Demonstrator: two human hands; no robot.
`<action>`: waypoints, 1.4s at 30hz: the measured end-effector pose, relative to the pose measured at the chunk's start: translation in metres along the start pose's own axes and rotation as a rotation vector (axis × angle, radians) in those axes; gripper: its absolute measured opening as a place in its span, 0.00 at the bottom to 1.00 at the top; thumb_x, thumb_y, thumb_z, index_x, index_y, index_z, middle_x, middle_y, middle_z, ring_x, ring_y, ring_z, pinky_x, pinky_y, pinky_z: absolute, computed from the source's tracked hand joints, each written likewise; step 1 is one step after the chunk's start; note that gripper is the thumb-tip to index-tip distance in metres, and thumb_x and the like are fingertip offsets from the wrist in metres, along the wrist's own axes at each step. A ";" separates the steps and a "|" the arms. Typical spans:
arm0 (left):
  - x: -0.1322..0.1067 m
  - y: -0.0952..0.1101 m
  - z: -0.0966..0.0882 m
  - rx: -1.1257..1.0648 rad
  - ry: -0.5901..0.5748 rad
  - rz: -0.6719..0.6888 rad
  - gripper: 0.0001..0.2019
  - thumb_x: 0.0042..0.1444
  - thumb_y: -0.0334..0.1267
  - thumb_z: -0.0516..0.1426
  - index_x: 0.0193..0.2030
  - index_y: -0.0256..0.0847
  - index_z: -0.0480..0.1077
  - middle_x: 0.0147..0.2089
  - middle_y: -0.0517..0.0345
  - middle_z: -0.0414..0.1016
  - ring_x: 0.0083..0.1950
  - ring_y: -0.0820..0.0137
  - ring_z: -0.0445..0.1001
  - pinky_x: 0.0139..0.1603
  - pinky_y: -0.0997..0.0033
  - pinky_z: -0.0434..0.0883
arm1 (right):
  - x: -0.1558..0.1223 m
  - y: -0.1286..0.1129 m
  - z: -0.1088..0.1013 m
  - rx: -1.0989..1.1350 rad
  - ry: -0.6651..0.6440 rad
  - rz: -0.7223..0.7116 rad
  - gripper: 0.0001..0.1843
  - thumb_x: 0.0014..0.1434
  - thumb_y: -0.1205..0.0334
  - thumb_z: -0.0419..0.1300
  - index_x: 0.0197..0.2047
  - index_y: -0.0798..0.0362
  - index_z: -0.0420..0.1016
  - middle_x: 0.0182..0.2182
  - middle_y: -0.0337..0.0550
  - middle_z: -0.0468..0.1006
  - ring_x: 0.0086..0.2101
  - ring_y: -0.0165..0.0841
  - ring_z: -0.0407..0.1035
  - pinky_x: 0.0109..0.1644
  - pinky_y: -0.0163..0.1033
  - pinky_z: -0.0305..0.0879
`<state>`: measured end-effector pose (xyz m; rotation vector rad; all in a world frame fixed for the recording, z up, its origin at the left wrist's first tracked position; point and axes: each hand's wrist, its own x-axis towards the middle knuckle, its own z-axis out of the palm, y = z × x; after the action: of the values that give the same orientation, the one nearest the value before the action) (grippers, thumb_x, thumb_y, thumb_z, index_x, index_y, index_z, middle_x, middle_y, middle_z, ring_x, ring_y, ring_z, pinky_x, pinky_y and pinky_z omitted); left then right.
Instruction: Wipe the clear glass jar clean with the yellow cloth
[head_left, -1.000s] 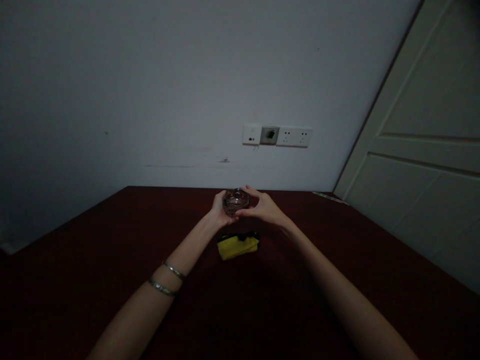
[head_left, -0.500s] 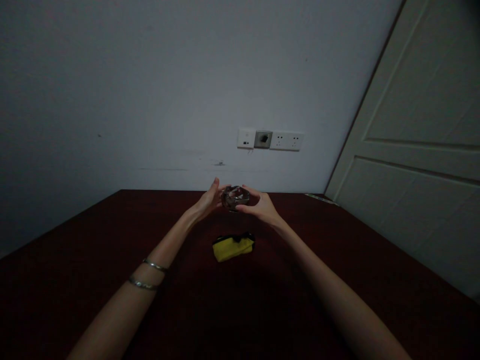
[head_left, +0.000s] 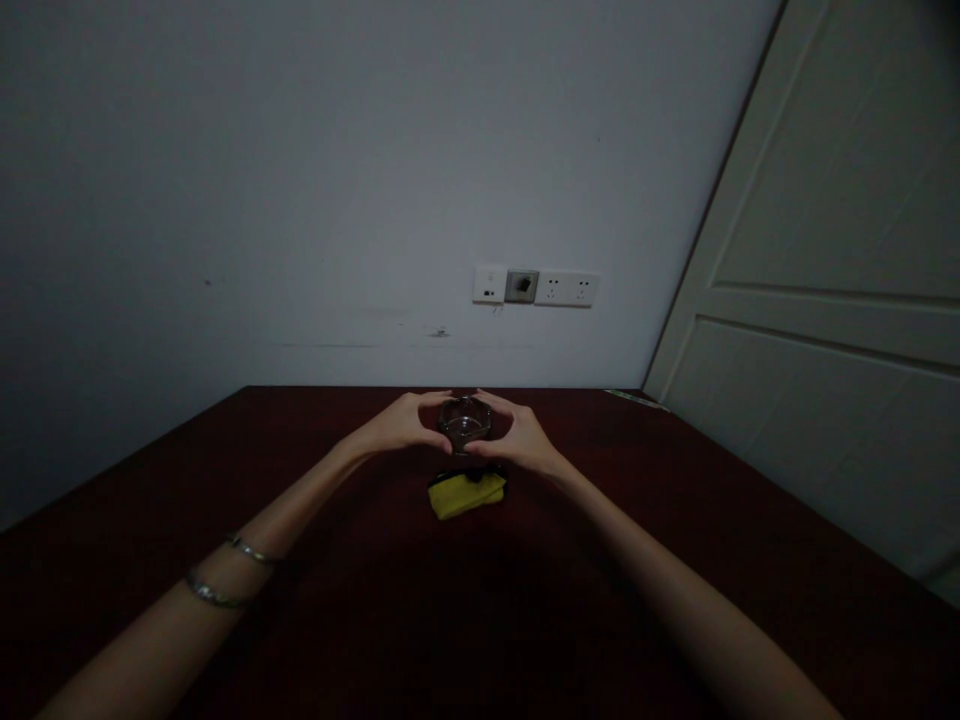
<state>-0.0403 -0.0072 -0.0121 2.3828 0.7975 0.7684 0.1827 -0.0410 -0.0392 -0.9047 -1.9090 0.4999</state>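
A small clear glass dish [head_left: 465,424], perhaps an ashtray, is held above the dark red table [head_left: 375,620] between both my hands. My left hand [head_left: 401,424] curls round its left side, fingers over the top. On its right side my right hand [head_left: 517,440] grips it with thumb and fingers. Just below the dish, a yellow and black cloth [head_left: 466,492] lies on the table. Two metal bangles [head_left: 229,570] sit on my left forearm.
A white wall stands behind the table with a row of sockets [head_left: 536,287]. A white panelled door [head_left: 825,300] is at the right. A thin pale strip [head_left: 634,399] lies at the table's far right edge.
My left hand, which had come off the dish half a second ago, now grips it again. Both hands have lowered the dish closer to the yellow cloth.
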 end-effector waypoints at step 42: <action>0.161 0.023 0.233 -0.055 -0.067 0.044 0.37 0.34 0.60 0.66 0.52 0.43 0.73 0.62 0.43 0.65 0.67 0.54 0.57 0.64 0.57 0.58 | -0.113 0.137 -0.210 -0.134 -0.299 0.392 0.44 0.39 0.51 0.71 0.60 0.52 0.66 0.59 0.49 0.68 0.60 0.47 0.59 0.67 0.55 0.46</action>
<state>0.2261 0.0171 -0.1080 2.3709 0.6901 0.7150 0.4519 -0.0451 -0.0937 -1.3684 -2.0548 0.7820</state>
